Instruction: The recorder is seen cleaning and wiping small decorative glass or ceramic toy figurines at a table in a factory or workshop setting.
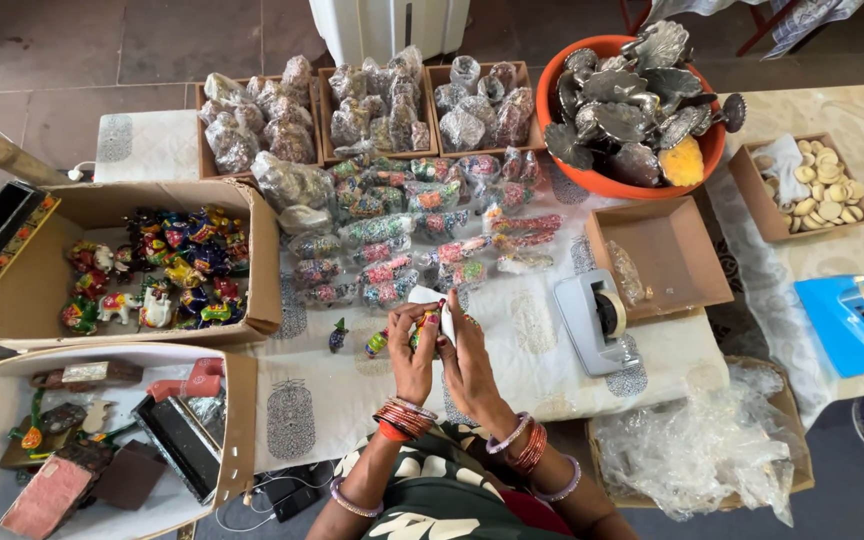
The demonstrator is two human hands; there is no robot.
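Two hands meet above the desk [512,350]: the left hand [413,355] and right hand [468,365] are closed together on a small painted figurine [426,326], held over the printed cloth. Just beside them stand a grey tape dispenser [597,320] and rows of wrapped figurines [402,240].

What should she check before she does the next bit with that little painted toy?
1. Both hands on the painted figurine: left hand and right hand meet around it. Ok.
2. White wrap piece at the fingers: ok.
3. Grey tape dispenser close on the right: ok.
4. Tape end free: cannot tell.
5. Next unwrapped figurine waiting on the cloth: ok.
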